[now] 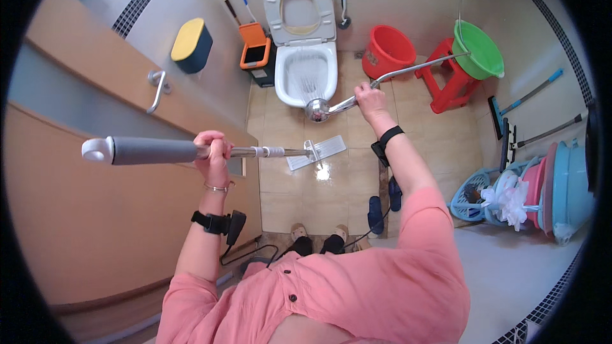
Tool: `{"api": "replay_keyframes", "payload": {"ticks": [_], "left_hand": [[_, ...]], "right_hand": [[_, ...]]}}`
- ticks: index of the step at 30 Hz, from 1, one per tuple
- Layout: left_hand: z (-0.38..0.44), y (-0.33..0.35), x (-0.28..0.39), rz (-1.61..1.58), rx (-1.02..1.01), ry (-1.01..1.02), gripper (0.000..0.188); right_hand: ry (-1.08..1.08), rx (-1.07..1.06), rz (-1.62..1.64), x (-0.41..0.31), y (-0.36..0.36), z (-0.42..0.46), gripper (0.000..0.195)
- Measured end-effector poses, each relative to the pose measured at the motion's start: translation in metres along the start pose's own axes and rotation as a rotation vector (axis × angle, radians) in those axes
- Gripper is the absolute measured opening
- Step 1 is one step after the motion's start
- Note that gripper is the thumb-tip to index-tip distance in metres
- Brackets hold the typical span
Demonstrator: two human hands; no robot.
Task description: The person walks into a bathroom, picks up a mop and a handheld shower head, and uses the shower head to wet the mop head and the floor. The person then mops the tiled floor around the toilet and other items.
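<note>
My left hand (213,153) grips the metal pole of a flat mop (339,145), just beside its grey foam handle. The mop's white head rests on the wet tiled floor in front of the toilet. My right hand (371,100) is closed around the handle of a chrome shower head (317,110), whose hose runs off to the right. Water sprays from it into the bowl of the white toilet (306,76). The toilet's seat and lid are raised.
An orange-and-black bin (256,55) stands left of the toilet. To the right are a red bucket (388,52) and a red stool (447,81) bearing a green basin (480,50). Dark slippers (375,215), squeegees and a rack of basins (569,186) are at right; a wooden door (119,191) is at left.
</note>
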State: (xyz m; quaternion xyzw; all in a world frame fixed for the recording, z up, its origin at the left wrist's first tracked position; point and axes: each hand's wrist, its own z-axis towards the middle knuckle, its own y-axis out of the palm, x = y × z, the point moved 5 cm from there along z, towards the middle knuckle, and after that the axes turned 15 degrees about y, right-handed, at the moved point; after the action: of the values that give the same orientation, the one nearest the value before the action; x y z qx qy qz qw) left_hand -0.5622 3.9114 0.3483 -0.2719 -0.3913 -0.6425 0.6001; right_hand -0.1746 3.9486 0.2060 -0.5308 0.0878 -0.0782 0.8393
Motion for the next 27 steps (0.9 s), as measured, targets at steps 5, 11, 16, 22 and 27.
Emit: {"api": "replay_keyframes", "payload": {"ticks": [5, 11, 16, 22, 27], "left_hand": [[0.002, -0.046, -0.006, -0.034, 0.026, 0.008, 0.009], [0.002, -0.103, -0.024, -0.108, 0.09, 0.002, 0.009], [0.001, -0.137, -0.032, -0.135, 0.114, 0.0, 0.007], [-0.001, -0.17, -0.037, -0.145, 0.166, 0.004, 0.007], [-0.005, -0.195, -0.047, -0.108, 0.182, -0.009, 0.006]], "right_hand": [[-0.114, -0.108, -0.042, -0.025, -0.008, -0.001, 0.004], [-0.221, -0.193, -0.111, -0.102, -0.009, 0.012, 0.013], [-0.29, -0.28, -0.198, -0.171, 0.012, 0.028, 0.011], [-0.321, -0.331, -0.262, -0.232, 0.035, 0.04, 0.009], [-0.304, -0.31, -0.302, -0.274, 0.056, 0.061, 0.011]]}}
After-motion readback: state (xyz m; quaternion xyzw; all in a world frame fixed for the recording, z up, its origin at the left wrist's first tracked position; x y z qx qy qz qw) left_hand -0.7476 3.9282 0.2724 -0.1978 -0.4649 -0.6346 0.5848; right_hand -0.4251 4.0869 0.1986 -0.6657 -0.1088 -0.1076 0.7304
